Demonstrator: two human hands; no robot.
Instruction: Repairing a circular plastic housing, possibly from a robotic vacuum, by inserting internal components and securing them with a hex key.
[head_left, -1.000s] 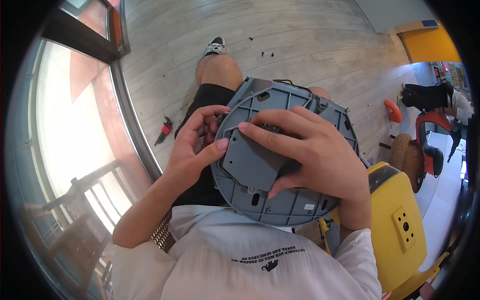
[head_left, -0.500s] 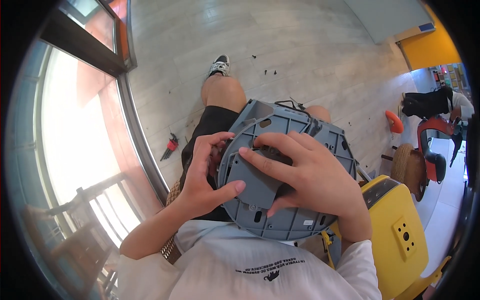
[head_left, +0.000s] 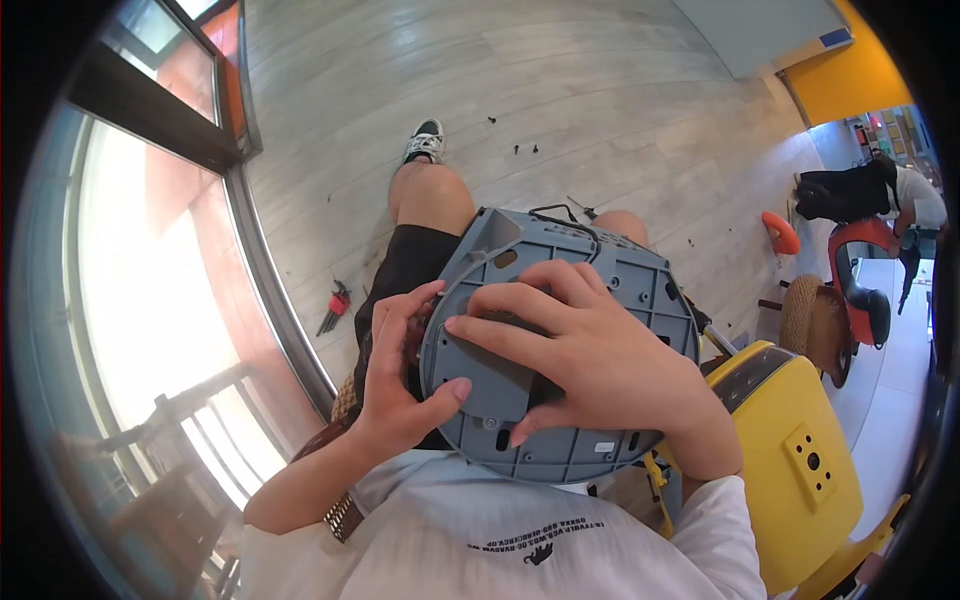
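A grey ribbed plastic housing (head_left: pixel 627 285) rests across my lap, with a black cable (head_left: pixel 548 212) along its far side. A flat grey cover plate (head_left: pixel 485 387) with screw holes lies on its left part. My left hand (head_left: pixel 405 365) is closed around the housing's left edge, thumb near the plate's side and fingertips partly hidden behind the rim. My right hand (head_left: pixel 590 360) spans the plate, fingers bent over its top edge and thumb at its lower right, gripping it. What lies under my right palm is hidden.
A hex key set (head_left: pixel 332 310), small dark screws (head_left: pixel 517 149) and a thin tool (head_left: pixel 585 210) lie on the floor. A yellow plastic piece (head_left: pixel 770 450) stands right of me. Farther right are a wicker stool (head_left: pixel 805 325), an orange object (head_left: pixel 780 230) and another person (head_left: pixel 905 200). A glass door (head_left: pixel 160 300) is left.
Since one second ago the housing and both my hands sit lower in view. My left thumb has moved from the plate's upper left down toward its lower left. My right fingers are more curled.
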